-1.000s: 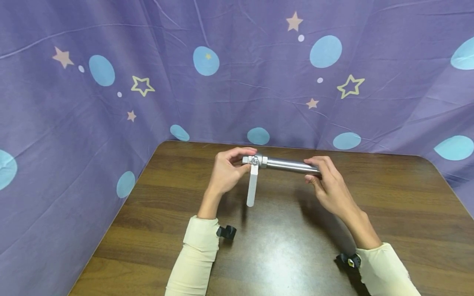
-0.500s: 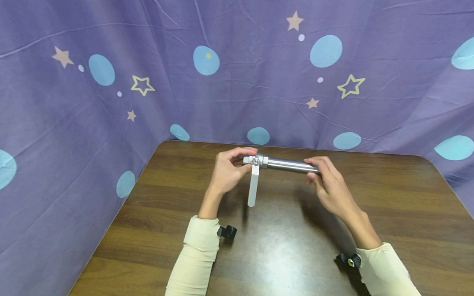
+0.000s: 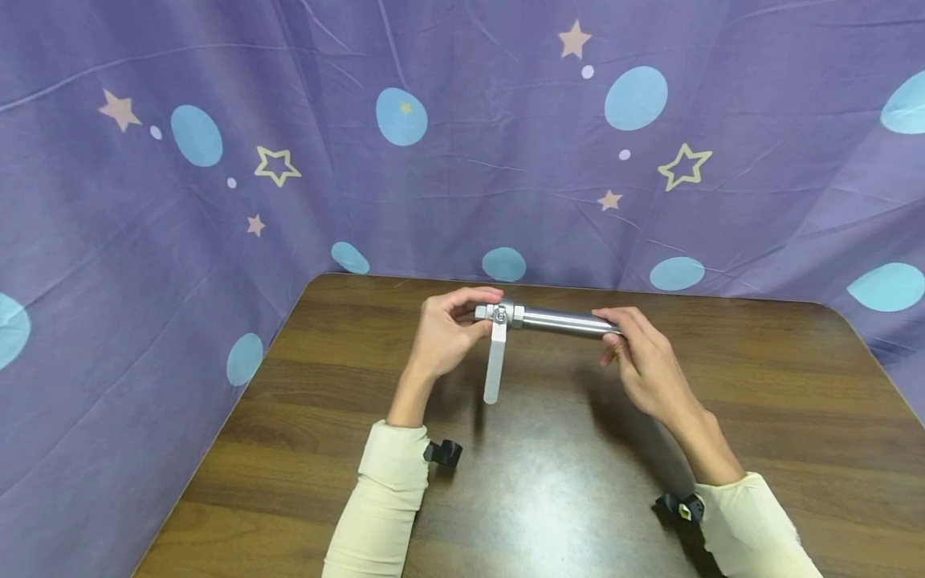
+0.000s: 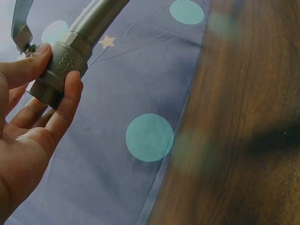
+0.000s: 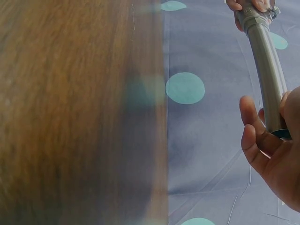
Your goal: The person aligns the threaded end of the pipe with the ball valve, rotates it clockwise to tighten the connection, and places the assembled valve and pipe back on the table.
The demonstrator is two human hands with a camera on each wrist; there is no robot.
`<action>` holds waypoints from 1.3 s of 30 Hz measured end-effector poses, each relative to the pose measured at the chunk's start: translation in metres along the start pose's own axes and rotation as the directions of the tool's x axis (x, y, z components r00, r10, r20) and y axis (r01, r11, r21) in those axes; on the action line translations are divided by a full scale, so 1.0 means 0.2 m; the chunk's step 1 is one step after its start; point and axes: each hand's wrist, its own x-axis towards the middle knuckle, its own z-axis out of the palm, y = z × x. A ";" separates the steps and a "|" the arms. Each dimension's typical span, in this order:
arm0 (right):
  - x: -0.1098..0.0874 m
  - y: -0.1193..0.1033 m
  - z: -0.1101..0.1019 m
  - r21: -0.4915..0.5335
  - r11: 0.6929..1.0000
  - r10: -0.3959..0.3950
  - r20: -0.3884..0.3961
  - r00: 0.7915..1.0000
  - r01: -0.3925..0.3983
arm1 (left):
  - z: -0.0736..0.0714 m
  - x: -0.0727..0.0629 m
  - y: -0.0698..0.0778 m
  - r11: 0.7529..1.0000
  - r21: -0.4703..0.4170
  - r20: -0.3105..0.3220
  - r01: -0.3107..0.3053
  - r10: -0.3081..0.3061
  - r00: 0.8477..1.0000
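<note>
A silver ball valve (image 3: 500,313) with a flat lever handle (image 3: 495,365) is joined to a smooth metal pipe (image 3: 567,321). Both are held up above the table, the pipe pointing right and the lever toward the person. My left hand (image 3: 441,333) grips the valve body by its left end; in the left wrist view, thumb and fingers close around the valve (image 4: 63,65), which bears raised lettering. At the pipe's far right end, my right hand (image 3: 646,361) holds it between thumb and fingers. The right wrist view shows the pipe's open end (image 5: 281,134) by the palm.
A brown wooden table (image 3: 325,417) lies under the hands. Behind it and at the left hangs a purple curtain (image 3: 448,177) with stars and dots. Black wrist mounts (image 3: 444,453) sit at the cuffs of the pale sleeves (image 3: 379,498).
The fingers of my right hand have shifted slightly around the pipe's end. My left hand and the valve have hardly moved, only a touch to the right.
</note>
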 end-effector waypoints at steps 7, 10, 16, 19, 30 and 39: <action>0.01 0.00 0.00 0.006 1.000 -0.015 0.002 1.000 0.015 | 0.00 0.00 0.00 1.000 0.002 0.000 -0.006 0.006 1.000; 0.01 0.00 0.00 0.035 0.999 -0.028 0.001 1.000 0.028 | 0.00 0.00 0.00 1.000 0.002 -0.003 -0.010 0.010 1.000; 0.01 0.00 0.00 0.064 0.997 -0.031 0.012 0.999 0.031 | -0.01 0.01 -0.01 1.000 0.008 -0.006 -0.020 0.020 1.000; 0.01 0.00 0.00 0.060 0.997 -0.044 0.015 0.999 0.043 | -0.01 0.00 -0.01 1.000 0.011 -0.011 -0.021 0.021 1.000; 0.03 0.00 0.02 0.042 0.993 -0.107 -0.070 0.992 0.110 | -0.01 0.00 0.00 1.000 0.004 -0.019 -0.014 0.014 1.000; 0.02 -0.01 0.02 0.043 0.993 -0.104 -0.076 0.992 0.107 | -0.01 0.01 -0.01 1.000 0.010 -0.016 -0.012 0.012 1.000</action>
